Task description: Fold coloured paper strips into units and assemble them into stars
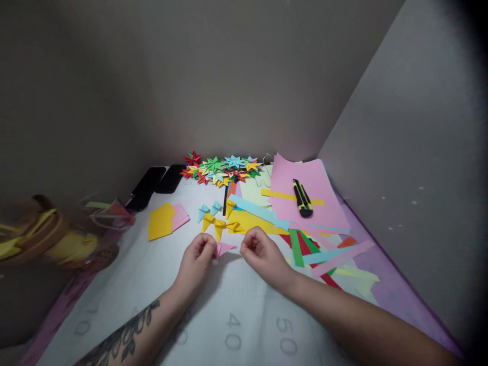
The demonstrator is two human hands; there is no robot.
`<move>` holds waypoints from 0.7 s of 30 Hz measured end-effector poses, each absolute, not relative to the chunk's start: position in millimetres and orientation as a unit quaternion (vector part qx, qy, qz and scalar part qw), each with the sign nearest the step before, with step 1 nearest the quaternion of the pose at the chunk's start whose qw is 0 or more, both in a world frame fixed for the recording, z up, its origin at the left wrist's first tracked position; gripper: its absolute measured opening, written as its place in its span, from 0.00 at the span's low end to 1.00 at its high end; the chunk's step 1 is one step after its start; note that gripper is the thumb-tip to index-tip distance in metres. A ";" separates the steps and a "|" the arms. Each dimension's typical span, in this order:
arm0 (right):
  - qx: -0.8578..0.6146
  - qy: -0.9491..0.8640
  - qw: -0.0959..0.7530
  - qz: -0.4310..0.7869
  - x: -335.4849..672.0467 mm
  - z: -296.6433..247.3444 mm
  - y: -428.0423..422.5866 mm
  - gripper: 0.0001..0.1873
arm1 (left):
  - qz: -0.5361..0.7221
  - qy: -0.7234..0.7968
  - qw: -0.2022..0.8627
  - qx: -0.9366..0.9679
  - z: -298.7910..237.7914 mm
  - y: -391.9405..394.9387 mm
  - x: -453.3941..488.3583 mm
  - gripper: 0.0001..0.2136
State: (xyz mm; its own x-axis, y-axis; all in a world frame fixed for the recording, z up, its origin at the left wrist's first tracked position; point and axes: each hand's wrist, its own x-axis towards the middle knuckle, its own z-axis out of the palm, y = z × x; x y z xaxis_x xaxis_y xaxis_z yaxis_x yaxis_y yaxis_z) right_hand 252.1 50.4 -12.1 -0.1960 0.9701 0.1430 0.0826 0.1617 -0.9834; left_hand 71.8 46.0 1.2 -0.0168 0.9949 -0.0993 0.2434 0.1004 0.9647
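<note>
A small pink folded paper piece (224, 249) is pinched between the thumb and fingers of my left hand (199, 254), its pointed end toward the right. Just beyond that point is my right hand (263, 255), fingers curled and thumb pressed in; whether anything is between them I cannot make out. Right behind the hands lie several folded yellow paper pieces (218, 229) and two light blue folded pieces (203, 211). To the left, a yellow paper square (160, 222) partly covers a pink paper square (180, 216).
Many-coloured folded paper stars (213, 164) are heaped by the back wall. A box cutter (302, 199) rests on pink sheets (293, 175) at the right, near scattered paper strips (331, 254). Two dark phone-like objects (170, 179) lie back left. A blurred pot-like object (49, 236) stands at far left.
</note>
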 end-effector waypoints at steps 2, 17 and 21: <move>-0.432 -0.602 0.464 0.485 253.0 -14.5 51.2 0.05 | 0.419 0.588 0.457 0.520 0.9 48.2 68.8 0.10; -0.381 -0.701 0.424 0.428 258.5 -12.3 45.8 0.04 | 0.376 0.566 0.469 0.564 3.2 41.6 75.4 0.10; -0.384 -0.725 0.394 0.414 253.7 -15.2 44.8 0.06 | 0.379 0.564 0.469 0.565 4.9 38.1 75.5 0.10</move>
State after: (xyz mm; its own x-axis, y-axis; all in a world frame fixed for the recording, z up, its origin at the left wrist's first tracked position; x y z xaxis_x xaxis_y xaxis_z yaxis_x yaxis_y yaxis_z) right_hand 253.7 44.8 -15.2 -0.3954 0.8830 0.2529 0.2309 0.3621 -0.9031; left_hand 75.5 38.1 4.9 0.0777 0.9918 -0.1014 0.2810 0.0758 0.9567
